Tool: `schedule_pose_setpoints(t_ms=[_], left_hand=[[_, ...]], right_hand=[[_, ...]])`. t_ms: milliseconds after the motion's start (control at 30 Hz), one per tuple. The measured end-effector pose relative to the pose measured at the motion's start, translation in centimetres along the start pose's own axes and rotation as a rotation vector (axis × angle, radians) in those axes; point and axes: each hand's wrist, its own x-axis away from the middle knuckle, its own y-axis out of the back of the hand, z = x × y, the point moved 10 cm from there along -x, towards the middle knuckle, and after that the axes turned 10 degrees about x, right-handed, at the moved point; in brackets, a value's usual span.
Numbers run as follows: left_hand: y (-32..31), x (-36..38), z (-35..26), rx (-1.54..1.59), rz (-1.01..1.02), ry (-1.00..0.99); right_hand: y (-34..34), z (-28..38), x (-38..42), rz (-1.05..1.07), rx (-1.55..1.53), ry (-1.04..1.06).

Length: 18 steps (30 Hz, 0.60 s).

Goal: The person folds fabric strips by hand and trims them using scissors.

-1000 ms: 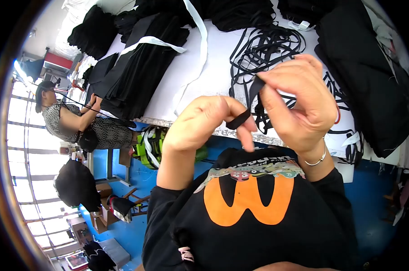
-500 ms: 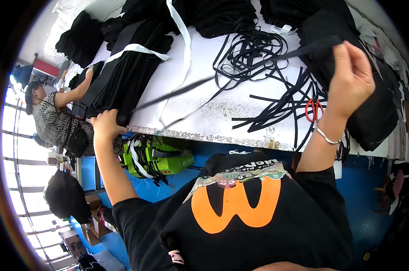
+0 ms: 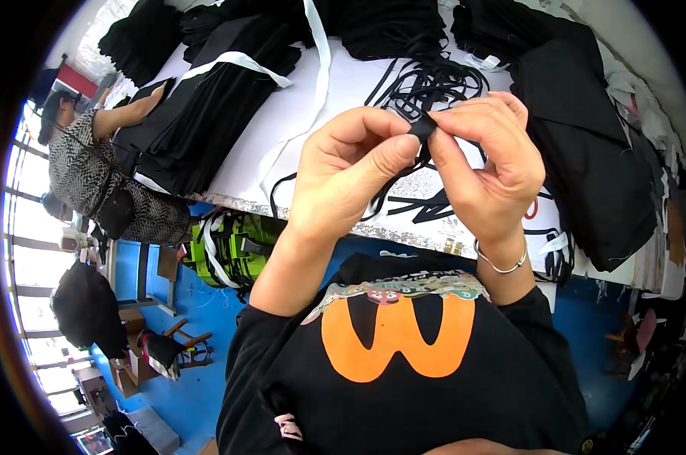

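My left hand [image 3: 343, 163] and my right hand [image 3: 494, 155] meet in front of me above the table's front part. Between their thumbs and fingertips both pinch a black fabric strap [image 3: 422, 127], whose lower length hangs behind my left hand. Behind my fingers lies a tangled heap of narrow black straps [image 3: 472, 79] on the white table [image 3: 237, 155]. Shorter cut strap pieces [image 3: 426, 206] lie near the table's front edge, partly covered by my right hand. Only a sliver of the red scissors handle [image 3: 532, 208] shows beside my right wrist.
Stacked black fabric [image 3: 206, 106], tied with a white band [image 3: 233, 59], lies at left. More black fabric [image 3: 578, 136] is piled at right. A bright green bundle [image 3: 233, 246] sits below the table edge. Another person [image 3: 93, 159] works at far left.
Both hands, wide apart before with a strap stretched out, have come together in the middle. The scissors are now mostly hidden behind my right hand.
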Motion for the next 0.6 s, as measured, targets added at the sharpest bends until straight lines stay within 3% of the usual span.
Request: schedule_pose_setpoints(t_ms=[500,600], left_hand=[[0.7,0.0,0.8,0.113,-0.149,-0.082],[0.5,-0.2,0.2,0.126,-0.11,-0.179]], right_hand=[[-0.4,-0.9,1.2,-0.021,-0.053,-0.081],[-0.7,-0.7,1.2,-0.015,-0.026,-0.047]])
